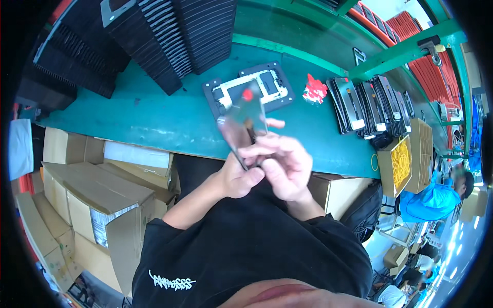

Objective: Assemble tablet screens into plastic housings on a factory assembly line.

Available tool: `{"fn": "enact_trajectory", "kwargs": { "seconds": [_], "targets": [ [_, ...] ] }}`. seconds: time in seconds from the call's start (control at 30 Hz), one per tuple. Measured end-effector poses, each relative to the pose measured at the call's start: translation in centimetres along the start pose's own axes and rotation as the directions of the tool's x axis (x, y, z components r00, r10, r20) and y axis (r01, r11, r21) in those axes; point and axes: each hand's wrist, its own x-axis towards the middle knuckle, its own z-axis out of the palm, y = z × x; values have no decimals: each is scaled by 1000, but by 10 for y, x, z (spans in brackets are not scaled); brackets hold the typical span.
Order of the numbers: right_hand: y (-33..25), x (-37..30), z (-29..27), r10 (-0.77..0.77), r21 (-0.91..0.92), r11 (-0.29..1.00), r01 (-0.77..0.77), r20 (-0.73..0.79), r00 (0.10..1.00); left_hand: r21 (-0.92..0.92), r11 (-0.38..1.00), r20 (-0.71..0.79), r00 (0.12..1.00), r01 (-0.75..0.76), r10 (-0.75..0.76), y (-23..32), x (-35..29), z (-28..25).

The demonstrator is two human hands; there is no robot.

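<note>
A thin, glossy phone screen panel [241, 120] is held up and tilted above the bench's near edge, blurred by motion. Near its top is a red tab, and a dark flex strip shows lower on its face. My left hand [236, 178] grips the panel by its lower left edge. At the panel's bottom end, my right hand [287, 167] has thumb and fingers pinched together; exactly what lies between them is hidden. Just behind the panel lies a dark fixture [209, 88] with a white phone frame [280, 91] in it, partly covered by the panel.
Tall stacks of black trays [169, 41] fill the back left of the green bench [154, 118]. Red tabs [315, 90] lie right of the fixture, then rows of screen panels [346, 105]. A box of yellow rubber bands [400, 164] is at right. Cardboard boxes [97, 187] stand lower left.
</note>
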Motion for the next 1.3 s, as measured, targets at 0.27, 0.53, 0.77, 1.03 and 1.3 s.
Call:
{"fn": "enact_trajectory", "kwargs": {
  "seconds": [0.27,0.53,0.77,1.03,1.3],
  "targets": [
    [3,15,4,99,262,964,-41,-214,972,346,938,-17,1000,4,2,-5,-23,7],
    [14,-5,-8,126,220,971,-97,-121,985,543,835,27,996,-91,91,-5,-12,-7],
    [13,-5,-6,125,229,970,-76,-204,971,575,808,35,991,-127,130,-6,-5,-11],
    [3,5,-27,63,177,981,-81,105,993,531,837,62,991,-131,116,-8,-9,-29],
    [-10,56,-114,-110,-891,448,-72,-135,985,451,882,-150,986,134,-73,2,-10,-68]
  ]
}}
